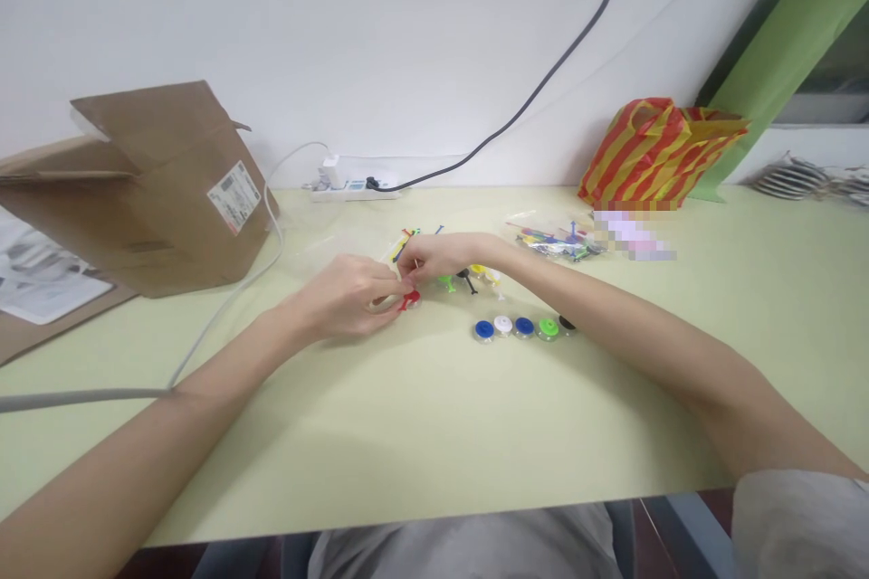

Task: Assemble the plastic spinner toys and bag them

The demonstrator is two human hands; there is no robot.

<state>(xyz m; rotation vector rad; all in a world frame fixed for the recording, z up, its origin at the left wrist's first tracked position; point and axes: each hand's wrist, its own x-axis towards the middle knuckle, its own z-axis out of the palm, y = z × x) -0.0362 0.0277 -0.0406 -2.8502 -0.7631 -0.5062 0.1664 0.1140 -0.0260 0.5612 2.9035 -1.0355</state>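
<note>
My left hand [353, 297] reaches in from the left, its thumb and fingers closed on the edge of a small red plastic piece [411, 299] with a clear rim. My right hand [434, 255] bends down over it, fingertips pinched together just above the red piece; what they hold is hidden. Behind and beside my right hand lie small plastic parts, among them a green one [446, 283], a black one [472, 282] and yellow ones [479, 271]. In front of my right forearm is a row of round discs, including a blue disc [484, 331], a white disc [502, 325] and a green disc [548, 327].
A clear bag of coloured parts [557, 240] lies behind my right forearm. An open cardboard box [176, 199] stands at left, with a grey cable [231, 298] running in front. A power strip [353, 190] and a striped bag [658, 154] are by the wall.
</note>
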